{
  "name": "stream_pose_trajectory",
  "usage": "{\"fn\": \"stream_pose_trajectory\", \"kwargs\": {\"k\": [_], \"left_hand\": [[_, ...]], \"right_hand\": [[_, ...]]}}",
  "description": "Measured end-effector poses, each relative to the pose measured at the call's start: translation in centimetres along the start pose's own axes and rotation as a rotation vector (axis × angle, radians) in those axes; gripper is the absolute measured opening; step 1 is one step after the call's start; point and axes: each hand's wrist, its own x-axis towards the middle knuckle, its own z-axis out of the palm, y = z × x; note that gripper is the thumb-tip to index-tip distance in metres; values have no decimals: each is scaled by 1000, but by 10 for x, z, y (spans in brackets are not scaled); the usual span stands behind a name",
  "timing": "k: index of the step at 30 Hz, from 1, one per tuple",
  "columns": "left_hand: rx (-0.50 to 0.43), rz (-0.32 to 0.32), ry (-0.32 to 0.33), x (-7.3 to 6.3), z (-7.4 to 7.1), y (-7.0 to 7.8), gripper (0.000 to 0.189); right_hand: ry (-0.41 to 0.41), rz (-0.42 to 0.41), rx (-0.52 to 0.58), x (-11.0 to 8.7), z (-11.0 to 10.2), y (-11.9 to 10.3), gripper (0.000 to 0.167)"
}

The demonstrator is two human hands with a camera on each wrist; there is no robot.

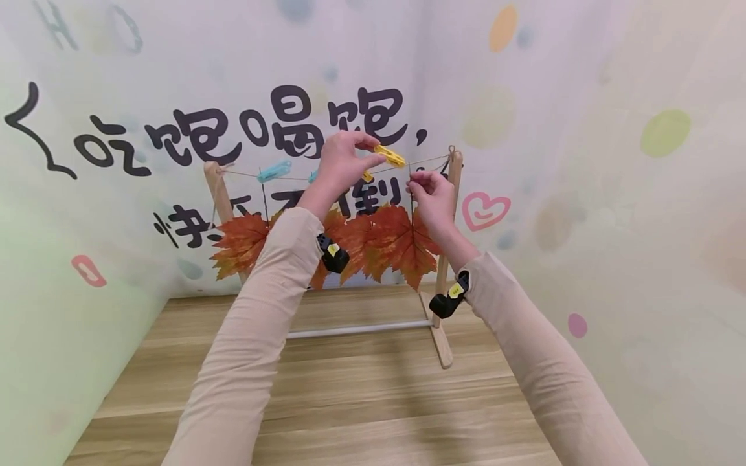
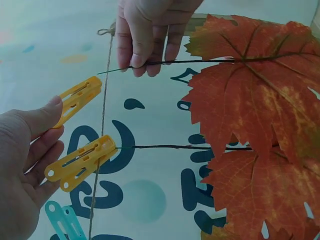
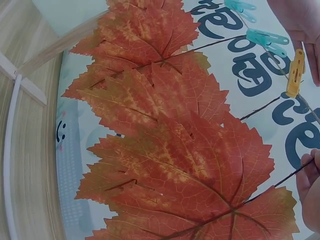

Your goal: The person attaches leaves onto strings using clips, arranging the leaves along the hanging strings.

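Observation:
My left hand (image 1: 344,165) pinches a yellow clothespin (image 1: 390,156) between thumb and fingers, just above the string (image 2: 106,65). To its right, my right hand (image 1: 432,194) pinches the dark stem (image 2: 175,62) of an orange-red maple leaf (image 1: 412,249); the stem's thin tip crosses near the string. A second yellow clothespin (image 2: 82,162) clips another leaf's stem onto the string. Farther left, a blue clothespin (image 1: 274,171) fastens the leftmost leaf (image 1: 241,239). In the right wrist view, another teal clothespin (image 3: 267,41) sits on the line, and the leaves overlap below.
The string runs between two wooden posts, the right post (image 1: 456,175) standing on a wooden foot (image 1: 443,346). A white rod (image 1: 361,329) joins the frame low down, above the wood-grain tabletop (image 1: 350,401). Behind hangs a printed wall (image 1: 233,77) with large dark characters.

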Motion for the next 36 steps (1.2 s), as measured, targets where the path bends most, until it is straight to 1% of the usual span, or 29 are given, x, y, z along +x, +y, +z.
{"fn": "stream_pose_trajectory", "kwargs": {"k": [4,6,9,11,17,20,26,29,33,36], "left_hand": [[-43,-25,39,1,0,-2,24],[-63,-39,41,2,0,-3,22],[-63,-44,30,3,2,-4,22],[-46,-37,22,4,3,-3,23],[77,31,15,7,6,1,23],[115,53,4,8,7,3,23],[129,67,5,8,11,6,22],[131,69,11,8,12,6,22],[136,66,18,8,15,4,23],[143,71,16,9,16,2,24]], "right_hand": [[2,2,1,0,1,-1,21],[1,-7,8,1,2,0,20],[-1,-23,17,2,3,1,19],[1,-23,18,2,3,1,19],[1,-16,16,2,3,1,21],[-2,-25,24,2,3,1,22],[-3,-20,39,2,5,3,20],[-3,-2,42,1,5,4,21],[-2,18,54,1,6,3,21],[2,10,61,0,7,4,22]]}}
